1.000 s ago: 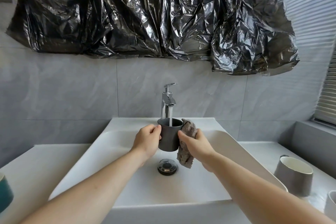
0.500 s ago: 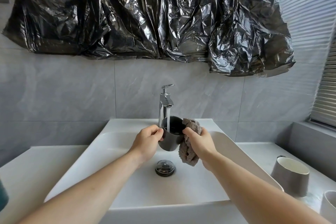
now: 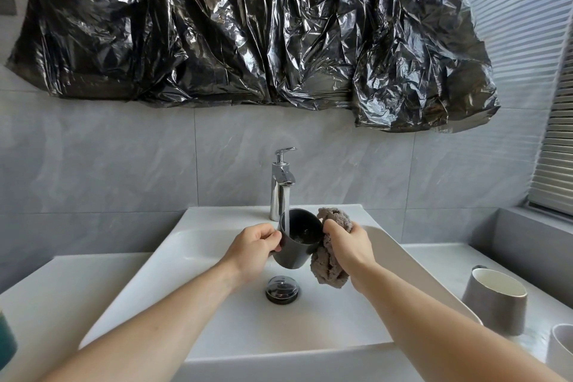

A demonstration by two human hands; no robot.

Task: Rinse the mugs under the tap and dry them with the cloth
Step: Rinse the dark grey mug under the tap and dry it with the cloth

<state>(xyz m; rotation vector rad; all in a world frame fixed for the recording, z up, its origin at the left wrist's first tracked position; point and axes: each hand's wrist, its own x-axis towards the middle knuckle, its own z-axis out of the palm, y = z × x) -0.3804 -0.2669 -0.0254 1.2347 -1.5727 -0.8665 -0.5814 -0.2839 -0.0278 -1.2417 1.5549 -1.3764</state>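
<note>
We've got the dark grey mug (image 3: 298, 239) gripped in our left hand (image 3: 252, 250) under the running tap (image 3: 281, 178), but the cloth (image 3: 330, 253) bunched in our right hand (image 3: 348, 246) sits so close it'll probably get soaked.

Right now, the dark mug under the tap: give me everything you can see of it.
The dark mug is matte dark grey with smooth tapered walls, seemingly ceramic or plastic. It is held over the sink, tilted so its mouth faces the camera. The tap runs a thin stream into it, and water glints inside. The left hand grips its left side; the right hand, clutching the cloth, touches its right rim.
</note>
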